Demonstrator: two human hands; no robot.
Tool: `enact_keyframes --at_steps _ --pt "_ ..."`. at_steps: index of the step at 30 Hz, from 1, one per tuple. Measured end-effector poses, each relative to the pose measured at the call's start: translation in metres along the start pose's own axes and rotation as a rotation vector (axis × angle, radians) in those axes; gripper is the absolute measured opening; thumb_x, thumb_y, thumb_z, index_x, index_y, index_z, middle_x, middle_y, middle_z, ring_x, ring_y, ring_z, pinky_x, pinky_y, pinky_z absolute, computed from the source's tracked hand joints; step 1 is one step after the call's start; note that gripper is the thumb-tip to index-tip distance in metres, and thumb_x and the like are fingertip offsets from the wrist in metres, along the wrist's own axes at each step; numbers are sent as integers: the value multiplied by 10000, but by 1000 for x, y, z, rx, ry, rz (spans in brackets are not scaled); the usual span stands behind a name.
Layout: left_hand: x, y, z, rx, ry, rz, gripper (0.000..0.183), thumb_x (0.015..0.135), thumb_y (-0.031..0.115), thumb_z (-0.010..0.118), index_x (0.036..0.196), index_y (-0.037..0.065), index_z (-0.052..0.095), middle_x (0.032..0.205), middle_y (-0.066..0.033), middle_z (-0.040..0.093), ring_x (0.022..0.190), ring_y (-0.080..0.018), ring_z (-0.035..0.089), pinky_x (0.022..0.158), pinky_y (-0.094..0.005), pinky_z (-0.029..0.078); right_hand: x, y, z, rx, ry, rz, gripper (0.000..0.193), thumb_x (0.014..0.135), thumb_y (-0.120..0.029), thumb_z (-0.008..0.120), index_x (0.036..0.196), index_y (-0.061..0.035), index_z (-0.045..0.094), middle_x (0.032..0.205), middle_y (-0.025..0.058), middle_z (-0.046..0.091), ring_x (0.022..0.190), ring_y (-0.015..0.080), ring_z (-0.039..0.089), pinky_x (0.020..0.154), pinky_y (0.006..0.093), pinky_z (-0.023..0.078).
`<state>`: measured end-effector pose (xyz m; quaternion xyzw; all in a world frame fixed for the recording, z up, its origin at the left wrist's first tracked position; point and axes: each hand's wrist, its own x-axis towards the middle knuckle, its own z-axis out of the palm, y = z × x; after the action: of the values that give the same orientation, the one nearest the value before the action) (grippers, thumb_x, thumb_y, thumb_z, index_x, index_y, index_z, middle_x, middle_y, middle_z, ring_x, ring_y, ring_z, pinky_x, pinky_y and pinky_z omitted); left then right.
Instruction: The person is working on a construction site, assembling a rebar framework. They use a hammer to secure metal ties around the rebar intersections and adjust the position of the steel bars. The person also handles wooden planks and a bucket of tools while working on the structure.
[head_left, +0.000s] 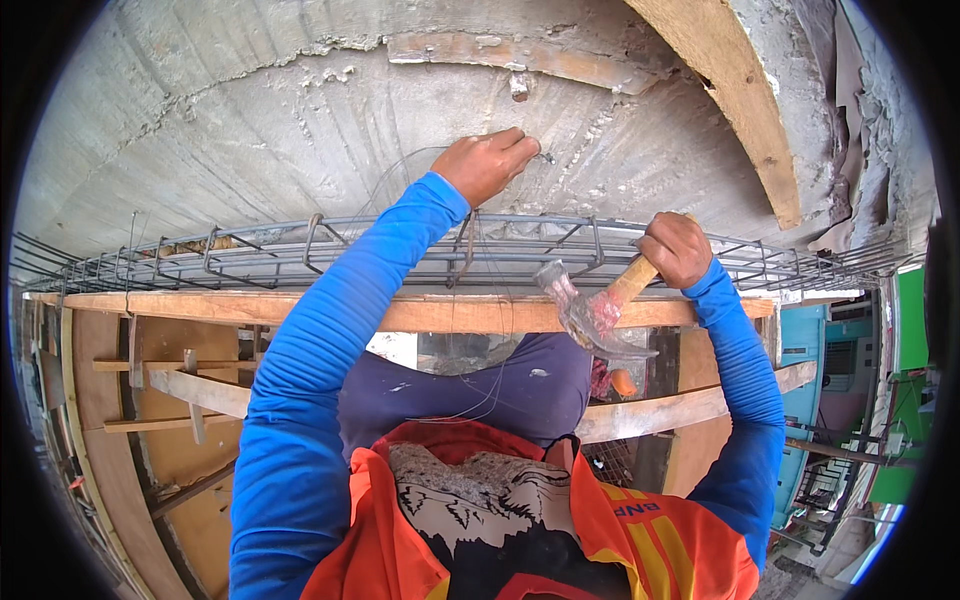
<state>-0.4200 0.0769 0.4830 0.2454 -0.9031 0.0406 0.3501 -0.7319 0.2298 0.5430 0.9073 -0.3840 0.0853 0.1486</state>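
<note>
My right hand is wrapped round the wooden handle of a claw hammer. Its worn metal head hangs in front of the reinforcing bar cage, claw pointing right. Higher up, close to the concrete wall, my left hand is closed with its fingers pinched together. Thin wire loops beside that hand and runs down past the cage toward my lap; the exact grip is hidden by the fingers. A small dark metal piece, like a nail, shows at the left fingertips against the wall.
Along the cage's near side runs a long wooden board. A thick timber leans at the upper right, and a wooden strip lies on the wall above. Below are wooden braces and plywood panels. Bar ends stick out at the left.
</note>
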Motion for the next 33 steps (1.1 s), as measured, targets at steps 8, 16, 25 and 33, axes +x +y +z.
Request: enact_keyframes --at_steps 8,16,25,33 --pt "-6 0 1 13 -12 0 194 900 184 681 1045 132 563 902 -50 613 742 -277 689 607 -382 605 2 0 5 71 68 26 427 711 -89 774 1049 -83 514 803 90 569 691 309 636 580 425 517" --pt "-4 2 1 6 -20 -19 197 905 196 676 1056 137 564 923 -44 620 761 -269 693 610 -381 605 -5 16 19 30 48 183 364 760 -135 758 1031 -72 523 802 101 591 689 333 638 560 431 523" --pt "-7 1 6 -12 6 -4 177 914 188 665 1050 128 567 897 -59 610 741 -278 689 602 -383 597 -9 9 19 71 3 198 333 781 -127 742 1030 -82 526 851 119 616 722 348 657 606 450 525" --pt "4 2 -2 -37 -42 -48 156 927 174 620 1047 108 547 936 -86 634 772 -314 700 639 -422 606 -11 24 24 -18 -75 324 394 757 -150 779 1062 -92 536 845 108 633 763 332 673 622 453 530"
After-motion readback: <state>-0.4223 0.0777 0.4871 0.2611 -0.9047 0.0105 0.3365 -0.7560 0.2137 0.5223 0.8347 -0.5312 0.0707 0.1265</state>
